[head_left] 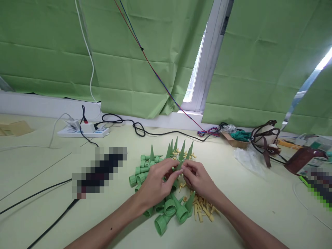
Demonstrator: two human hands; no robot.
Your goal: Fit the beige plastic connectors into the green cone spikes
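My left hand is closed, its thumb and fingers pinching a green cone-shaped nozzle in the middle of the table. Against the tip of that thumb, my right hand is pinched closed; whatever its fingertips hold is too small or hidden to make out. Around and below the left hand lies a pile of green nozzles with wide ribbed caps. Under the right wrist is a heap of small yellow plastic tips. Beyond both hands, several green nozzles stand point up, with yellow tips among them.
A white power strip with plugs and a black cable lies along the back. At the left is a blurred dark object with cords. A cardboard box, a plastic bag and a dark red container are at the right.
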